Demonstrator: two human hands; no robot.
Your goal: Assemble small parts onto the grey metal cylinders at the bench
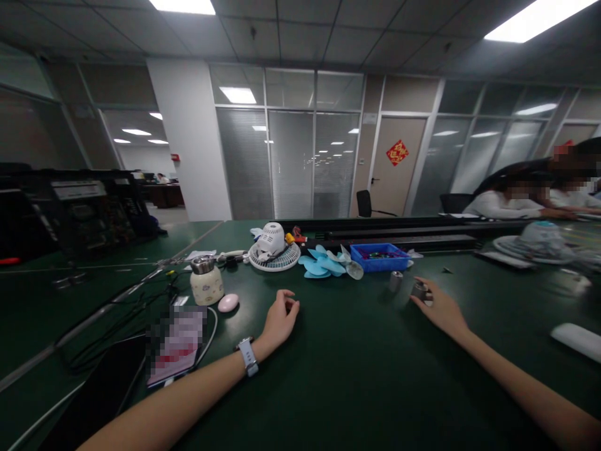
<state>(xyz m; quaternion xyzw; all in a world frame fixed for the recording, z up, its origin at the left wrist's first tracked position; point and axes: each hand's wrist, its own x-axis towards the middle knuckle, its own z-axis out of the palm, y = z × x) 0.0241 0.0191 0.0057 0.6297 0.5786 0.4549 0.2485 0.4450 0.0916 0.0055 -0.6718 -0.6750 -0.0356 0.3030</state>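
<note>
My right hand grips a small silver metal cylinder between thumb and fingers, at the table's surface. A second metal cylinder of like look stands just to its left, not touched. My left hand, with a watch on its wrist, rests on the table left of centre. Its fingers are loosely curled, thumb apart, with nothing seen in them. Nearest to it on the left is a pink rounded object. Beyond the hands lie light blue fan blades and a blue plastic tray with small parts in it.
A white fan body with round grille sits behind the left hand. On the left are a cream bottle, a phone-like screen and cables. More fan parts are at right. Black bars line the back; people sit far right.
</note>
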